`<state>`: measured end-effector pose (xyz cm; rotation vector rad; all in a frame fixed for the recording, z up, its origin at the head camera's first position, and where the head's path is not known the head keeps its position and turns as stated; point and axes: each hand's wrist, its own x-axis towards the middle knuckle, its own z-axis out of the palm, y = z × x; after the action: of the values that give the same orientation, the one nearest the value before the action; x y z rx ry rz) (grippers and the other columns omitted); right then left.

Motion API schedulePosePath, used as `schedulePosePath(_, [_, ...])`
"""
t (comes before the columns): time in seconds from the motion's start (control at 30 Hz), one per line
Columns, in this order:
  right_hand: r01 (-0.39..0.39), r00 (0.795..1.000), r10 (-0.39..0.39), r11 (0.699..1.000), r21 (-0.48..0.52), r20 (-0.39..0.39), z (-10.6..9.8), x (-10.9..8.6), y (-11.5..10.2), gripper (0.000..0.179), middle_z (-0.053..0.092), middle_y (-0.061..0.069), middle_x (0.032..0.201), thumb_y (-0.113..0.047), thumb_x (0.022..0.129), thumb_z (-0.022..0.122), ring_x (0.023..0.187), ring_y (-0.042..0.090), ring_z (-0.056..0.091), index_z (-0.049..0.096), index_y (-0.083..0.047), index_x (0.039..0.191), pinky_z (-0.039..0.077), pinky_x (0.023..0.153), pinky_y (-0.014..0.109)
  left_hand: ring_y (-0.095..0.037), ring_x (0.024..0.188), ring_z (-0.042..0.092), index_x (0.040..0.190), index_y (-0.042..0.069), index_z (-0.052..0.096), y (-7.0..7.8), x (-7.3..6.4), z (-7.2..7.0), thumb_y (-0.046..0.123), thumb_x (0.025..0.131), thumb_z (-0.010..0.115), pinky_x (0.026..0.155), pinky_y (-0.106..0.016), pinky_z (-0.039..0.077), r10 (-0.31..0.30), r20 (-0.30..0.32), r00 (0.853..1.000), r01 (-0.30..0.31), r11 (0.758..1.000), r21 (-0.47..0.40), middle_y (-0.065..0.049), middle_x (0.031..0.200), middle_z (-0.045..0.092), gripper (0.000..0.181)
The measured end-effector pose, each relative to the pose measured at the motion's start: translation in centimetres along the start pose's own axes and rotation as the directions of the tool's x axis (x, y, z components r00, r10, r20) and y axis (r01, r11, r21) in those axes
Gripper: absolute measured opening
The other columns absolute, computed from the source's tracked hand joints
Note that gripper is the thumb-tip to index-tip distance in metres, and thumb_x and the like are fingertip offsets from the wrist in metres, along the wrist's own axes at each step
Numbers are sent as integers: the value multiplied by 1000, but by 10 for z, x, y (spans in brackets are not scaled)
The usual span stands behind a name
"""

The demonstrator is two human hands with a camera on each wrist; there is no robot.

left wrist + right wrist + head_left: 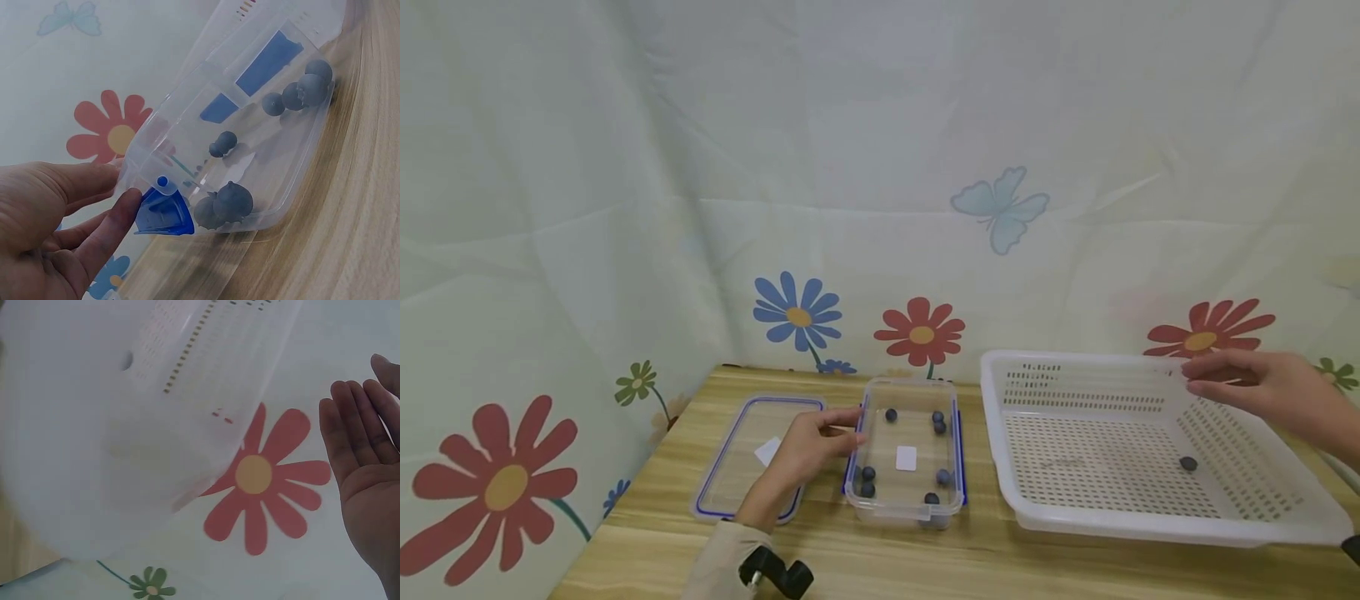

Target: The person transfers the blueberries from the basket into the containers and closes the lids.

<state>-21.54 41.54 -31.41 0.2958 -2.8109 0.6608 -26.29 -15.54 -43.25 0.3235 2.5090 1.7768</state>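
A clear plastic food container (pixel 905 506) with blue side latches stands on the table and holds several blueberries (pixel 942 477). My left hand (pixel 808 450) pinches its left side; in the left wrist view the fingertips (pixel 130 201) meet the rim beside a blue latch (pixel 165 212). To the right is a white perforated basket (pixel 1075 523), with one blueberry (pixel 1187 464) on its floor. Above the basket's right rear side hovers my right hand (pixel 1262 385), its fingers extended. The right wrist view shows that palm (pixel 369 450) with nothing in it.
Left of the container lies a clear lid (pixel 741 475) with a blue seal, partly behind my left hand. A wooden table (pixel 910 567) carries everything. Behind it hangs a pale curtain (pixel 865 167) printed with flowers and a butterfly.
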Motion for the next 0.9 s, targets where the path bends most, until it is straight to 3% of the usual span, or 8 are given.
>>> schedulePosePath(0.17, [-46, 998, 45, 999, 8, 34, 10, -10, 10, 42, 76, 22, 108, -28, 98, 81, 93, 41, 74, 73, 5, 123, 55, 64, 20, -24, 99, 74, 136, 1, 72, -1, 0, -1, 11, 96, 81, 88, -39, 62, -2, 6, 1000, 2, 1000, -11, -15, 126, 74, 42])
schedulePosePath(0.23, [-60, 998, 59, 998, 15, 35, 15, -14, 14, 44, 76, 24, 110, -28, 98, 81, 93, 39, 74, 71, 7, 124, 56, 64, 20, -24, 99, 74, 136, 0, 72, -1, 0, -1, 11, 96, 81, 88, -39, 62, 1, 8, 1000, -1, 1000, -13, -16, 127, 73, 42])
schedulePosePath(0.37, [-65, 998, 64, 998, 22, 18, 25, -21, 20, 44, 76, 22, 109, -26, 97, 82, 87, 18, 74, 71, 7, 124, 56, 66, 19, -24, 99, 74, 135, 0, 72, -1, 0, -1, 12, 96, 81, 88, -39, 62, 0, 10, 1000, 0, 1000, -18, -17, 127, 73, 42])
schedulePosePath(0.43, [-78, 997, 77, 997, 23, 13, 29, -24, 22, 44, 76, 21, 109, -26, 97, 82, 86, 16, 74, 70, 7, 124, 56, 66, 18, -24, 100, 74, 136, 0, 71, -2, 0, -1, 12, 96, 81, 89, -39, 62, -4, 11, 1000, 4, 1000, -18, -17, 128, 73, 42])
schedulePosePath(0.63, [-142, 990, 142, 990, 17, 4, 40, -30, 24, 48, 74, 28, 110, -26, 98, 81, 96, 43, 72, 68, 13, 123, 61, 66, 27, -23, 99, 74, 135, -1, 71, -3, 2, -1, 11, 96, 81, 88, -37, 61, -5, 8, 1000, 5, 1000, -10, -18, 128, 73, 42])
schedulePosePath(0.77, [-143, 990, 143, 990, -15, -17, 47, -31, 24, 43, 74, 27, 105, -19, 95, 83, 93, 44, 73, 69, 14, 119, 62, 66, 32, -23, 99, 74, 134, -1, 72, -4, 3, -1, 11, 95, 81, 88, -37, 61, -6, 4, 1000, 6, 1000, -11, -18, 127, 73, 42])
schedulePosePath(0.87, [-145, 989, 145, 989, -38, -2, 50, -30, 25, 40, 76, 24, 100, -17, 95, 82, 91, 42, 74, 70, 14, 118, 59, 64, 27, -22, 99, 73, 134, -1, 72, -4, 3, -1, 11, 95, 81, 88, -37, 61, -6, 4, 1000, 6, 1000, -12, -17, 127, 73, 42])
schedulePosePath(0.9, [-149, 989, 149, 988, -44, 10, 51, -29, 25, 41, 76, 23, 99, -17, 95, 82, 90, 42, 74, 69, 15, 118, 61, 66, 30, -22, 99, 73, 134, -1, 72, -4, 3, -1, 11, 95, 81, 88, -37, 61, -6, 5, 1000, 6, 1000, -14, -18, 127, 73, 42])
